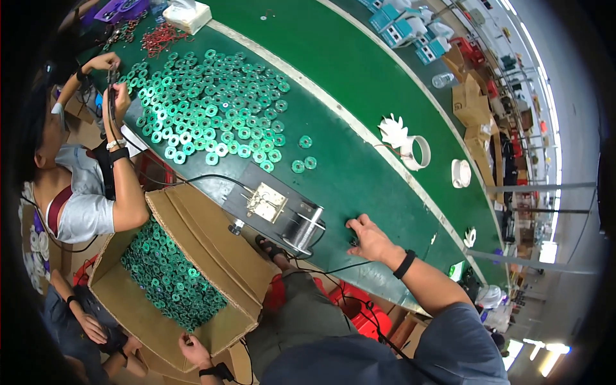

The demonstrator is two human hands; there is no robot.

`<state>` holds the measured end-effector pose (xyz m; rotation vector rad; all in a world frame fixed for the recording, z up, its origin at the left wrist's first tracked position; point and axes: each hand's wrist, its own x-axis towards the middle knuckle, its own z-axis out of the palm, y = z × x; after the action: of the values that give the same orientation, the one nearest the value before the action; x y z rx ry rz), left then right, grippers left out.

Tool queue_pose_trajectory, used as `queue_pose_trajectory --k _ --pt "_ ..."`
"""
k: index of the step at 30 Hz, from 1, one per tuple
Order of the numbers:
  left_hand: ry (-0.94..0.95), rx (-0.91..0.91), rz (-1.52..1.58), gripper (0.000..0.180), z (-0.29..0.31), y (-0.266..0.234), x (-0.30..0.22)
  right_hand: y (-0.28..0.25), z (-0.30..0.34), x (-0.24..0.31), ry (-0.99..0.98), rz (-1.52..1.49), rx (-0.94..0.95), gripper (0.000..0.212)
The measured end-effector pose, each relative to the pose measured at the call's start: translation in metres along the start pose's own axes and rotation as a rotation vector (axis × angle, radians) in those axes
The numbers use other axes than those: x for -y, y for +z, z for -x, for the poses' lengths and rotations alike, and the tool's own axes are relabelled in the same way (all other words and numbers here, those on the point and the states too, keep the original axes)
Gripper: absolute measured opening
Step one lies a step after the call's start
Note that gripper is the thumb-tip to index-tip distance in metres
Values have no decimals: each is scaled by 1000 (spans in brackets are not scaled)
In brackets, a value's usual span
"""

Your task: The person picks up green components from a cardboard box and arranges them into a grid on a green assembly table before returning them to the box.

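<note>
My right hand (373, 242) rests low over the green table, its fingers bent and drawn toward the thumb around a small dark thing too small to name. At the near rim of an open cardboard box (221, 256), my left hand (194, 351) reaches inside with curled fingers; what they hold, if anything, is hidden. A heap of green ring-shaped parts (170, 276) fills the bottom of that box. Between my right hand and the box stands a bench fixture (267, 202) with a pale metal plate on a dark base and a silver cylinder (303, 229) at its end.
Many more green rings (218, 109) spread over the table's far left. A white fan wheel (393, 130) and white round housings (417, 153) lie beyond the pale strip. A co-worker (83, 186) at left handles dark wires. Black cables (333, 271) run past my lap.
</note>
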<state>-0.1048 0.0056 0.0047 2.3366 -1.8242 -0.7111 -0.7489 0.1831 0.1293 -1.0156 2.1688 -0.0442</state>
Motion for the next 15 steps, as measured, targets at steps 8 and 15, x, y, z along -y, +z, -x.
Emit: queue_pose_trajectory --k 8,15 --pt "23 5 30 31 -2 -1 10 24 8 -41 60 -346 -144 26" --pt "1 -8 100 30 -3 8 0 12 4 -129 555 -475 -343 41"
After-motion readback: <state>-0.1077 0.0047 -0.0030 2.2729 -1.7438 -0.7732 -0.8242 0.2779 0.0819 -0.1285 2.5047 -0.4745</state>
